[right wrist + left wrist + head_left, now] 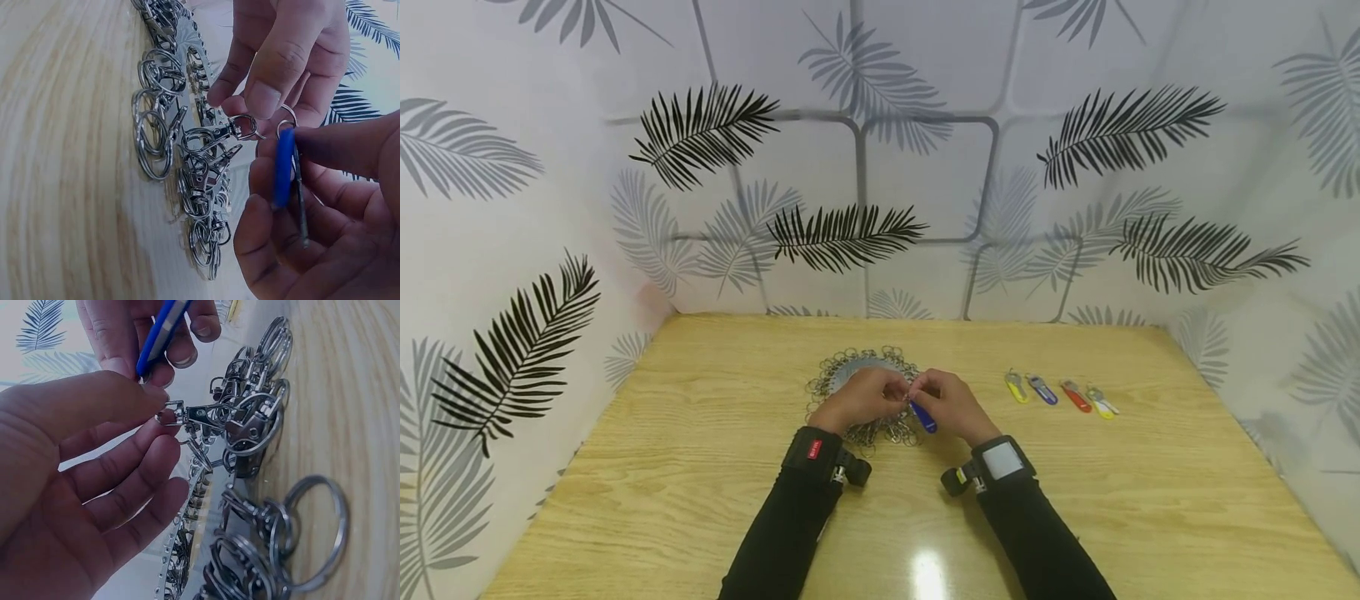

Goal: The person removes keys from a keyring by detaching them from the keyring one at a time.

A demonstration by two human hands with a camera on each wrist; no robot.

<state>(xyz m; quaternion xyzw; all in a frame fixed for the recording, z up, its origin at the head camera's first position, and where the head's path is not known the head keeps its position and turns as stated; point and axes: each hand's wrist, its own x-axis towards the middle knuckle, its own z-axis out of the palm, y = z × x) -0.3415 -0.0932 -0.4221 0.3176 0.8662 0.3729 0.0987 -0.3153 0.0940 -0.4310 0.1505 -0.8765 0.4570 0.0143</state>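
Observation:
My left hand is over the near right part of a round grey metal rack hung with swivel clasps and split rings. Its thumb and index finger pinch the end loop of a swivel clasp. Just right of it, my right hand holds a blue key tag between thumb and fingers. A metal key hangs beside the tag, on a small ring that lies between the two hands. Fingers partly cover where this ring and the clasp's loop meet.
Four tagged keys lie in a row at the right: a yellow one, a blue one, a red one and another yellow one. The wooden table backs onto a leaf-patterned wall covering.

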